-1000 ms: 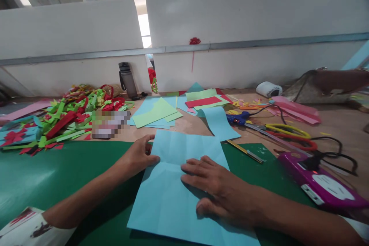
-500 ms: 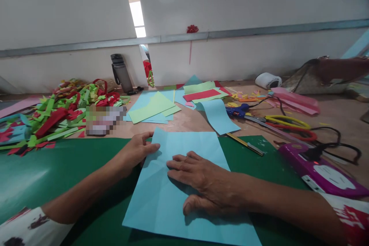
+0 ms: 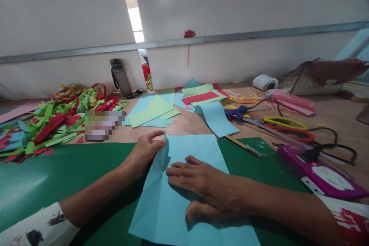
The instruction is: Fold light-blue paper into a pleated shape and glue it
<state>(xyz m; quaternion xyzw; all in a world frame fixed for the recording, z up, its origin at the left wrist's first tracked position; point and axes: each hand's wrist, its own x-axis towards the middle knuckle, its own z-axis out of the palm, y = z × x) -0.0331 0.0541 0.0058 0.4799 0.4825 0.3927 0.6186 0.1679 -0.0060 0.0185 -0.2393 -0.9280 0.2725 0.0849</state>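
The right hand lies flat on the blue sheet, fingers slightly spread; the sheet rests on the green mat. The left hand pinches the sheet's raised left edge. Open mat stretches leftward; past its far edge lie paper scraps

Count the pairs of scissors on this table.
2. The yellow-handled scissors lie right of the blue glue gun; the red-handled scissors lie just in front of them. Others may be hidden under the paper scraps.
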